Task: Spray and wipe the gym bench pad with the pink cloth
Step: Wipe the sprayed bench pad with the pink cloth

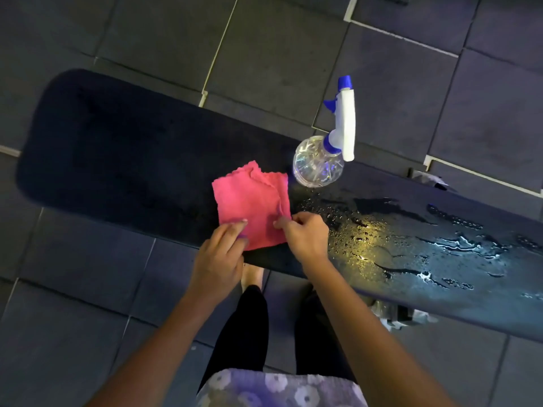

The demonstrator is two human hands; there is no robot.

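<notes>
Two hands meet at the cloth [249, 201], which lies folded flat on the dark pad [117, 142], close to its near edge. My right hand [305, 239] pinches the cloth's right border. My left hand [223, 254] has fingers on the near left corner; pinching or only pressing, I cannot tell. Drops [411, 236] wet the pad's right half; the left half looks matte. The bottle [318, 163] stands just beyond the cloth, by the far edge. Grey floor tiles [382, 69] surround the pad.
</notes>
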